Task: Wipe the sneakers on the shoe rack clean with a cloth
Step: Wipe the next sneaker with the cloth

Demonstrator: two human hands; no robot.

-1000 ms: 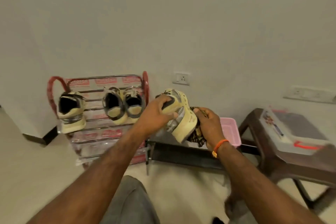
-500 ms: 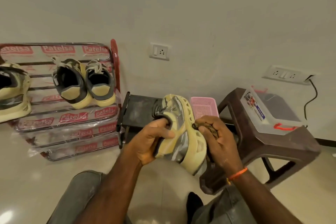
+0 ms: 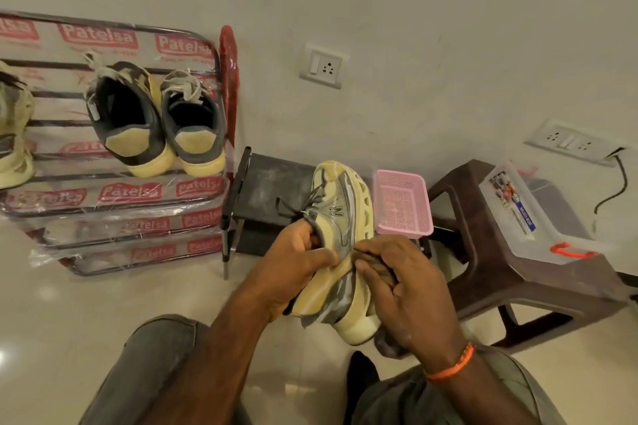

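Here's the sneaker (image 3: 340,245) off the rack and up in front of the person, held over the knees, toe pointing away, sole turned to the right. The left hand (image 3: 297,269) has its fingers curled into the collar with the thumb across the side, gripping the shoe firmly. That looks like the anchor, so the shoe won't twist under rubbing. The right hand (image 3: 404,290) is wrapped round a dark bunched cloth (image 3: 374,266), pressing it against the grey side panel near the heel. So the wiping is on the side of the upper, with the chunky cream sole facing out, easy to reach next.

Back on the shoe rack (image 3: 114,197), still in its printed plastic wrap, a pair of sneakers (image 3: 155,121) sits heels out on the upper bars. Another sneaker (image 3: 13,134) is cut off by the left edge of view; I can't tell whether it's the partner of the one in hand, though the colour suggests so.

To the right, a pink basket (image 3: 404,203) stands just behind the shoe on a low dark stand (image 3: 269,183), and a brown stool (image 3: 518,272) carries a clear plastic box (image 3: 545,214). One shoe under way, three waiting, I'd judge.
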